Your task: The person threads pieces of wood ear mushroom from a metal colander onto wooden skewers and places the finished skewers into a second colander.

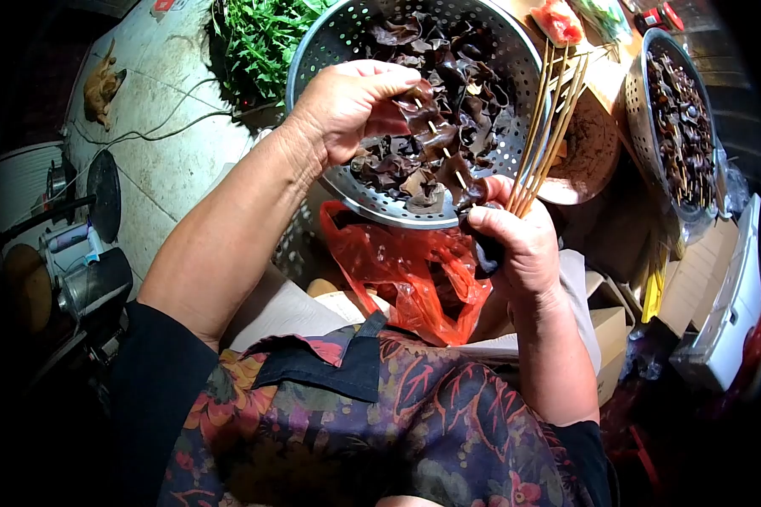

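Observation:
A bamboo skewer threaded with dark wood ear mushrooms runs between my two hands, above a large perforated metal colander. My left hand pinches a piece of mushroom at the upper end. At the lower end, my right hand has its fingers closed on the threaded skewer. The same hand also grips several bare bamboo skewers, which fan upward. Loose wood ear mushrooms fill much of the colander below.
A second colander at the right holds many mushroom skewers. Beside the big colander are leafy greens and a round brown-stained bowl. A red plastic bag hangs below it. A small animal lies on the floor near a cable.

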Motion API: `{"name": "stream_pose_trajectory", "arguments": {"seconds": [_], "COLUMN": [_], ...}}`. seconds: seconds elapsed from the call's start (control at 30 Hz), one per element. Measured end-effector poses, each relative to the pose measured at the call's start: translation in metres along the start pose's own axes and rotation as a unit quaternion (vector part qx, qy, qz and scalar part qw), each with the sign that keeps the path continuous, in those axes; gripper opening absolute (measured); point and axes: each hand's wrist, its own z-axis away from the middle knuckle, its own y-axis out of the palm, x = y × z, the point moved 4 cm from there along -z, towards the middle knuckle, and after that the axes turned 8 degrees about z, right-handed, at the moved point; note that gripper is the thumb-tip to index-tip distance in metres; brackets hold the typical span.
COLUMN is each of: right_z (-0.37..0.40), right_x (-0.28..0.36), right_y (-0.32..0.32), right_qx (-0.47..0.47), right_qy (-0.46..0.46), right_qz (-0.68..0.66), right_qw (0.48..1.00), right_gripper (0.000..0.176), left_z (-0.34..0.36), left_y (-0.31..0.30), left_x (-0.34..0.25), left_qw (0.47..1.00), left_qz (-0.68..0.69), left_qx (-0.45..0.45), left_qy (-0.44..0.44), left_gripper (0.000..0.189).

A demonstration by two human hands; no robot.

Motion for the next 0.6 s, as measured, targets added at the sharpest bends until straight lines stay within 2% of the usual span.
{"name": "stream_pose_trajectory", "arguments": {"seconds": [0.07,0.17,0.3,0.47,0.6], "right_z": [-0.001,-0.001,-0.002,-0.001,0.001], "right_x": [-0.001,0.004,0.005,0.005,0.006], "right_y": [-0.001,0.001,0.002,0.004,0.003], "right_qx": [-0.023,-0.015,-0.026,-0.028,-0.025], "right_qy": [-0.015,-0.014,-0.035,-0.037,-0.027], "right_qz": [0.018,0.021,0.034,0.023,0.021], "right_qw": [0.999,1.000,0.998,0.999,0.999], "right_gripper": [0.018,0.020,0.022,0.023,0.021], "left_z": [0.000,0.001,-0.003,-0.001,0.000], "left_y": [0.003,0.006,0.009,0.005,0.004], "left_x": [0.002,0.005,0.002,-0.005,-0.006], "left_qw": [0.999,1.000,0.998,0.994,0.997], "left_qz": [-0.027,-0.020,0.035,0.031,0.007], "left_qx": [0.021,-0.001,0.015,-0.068,-0.051], "left_qy": [-0.013,-0.002,0.043,0.086,0.056], "left_gripper": [0.016,0.016,0.014,0.012,0.012]}}
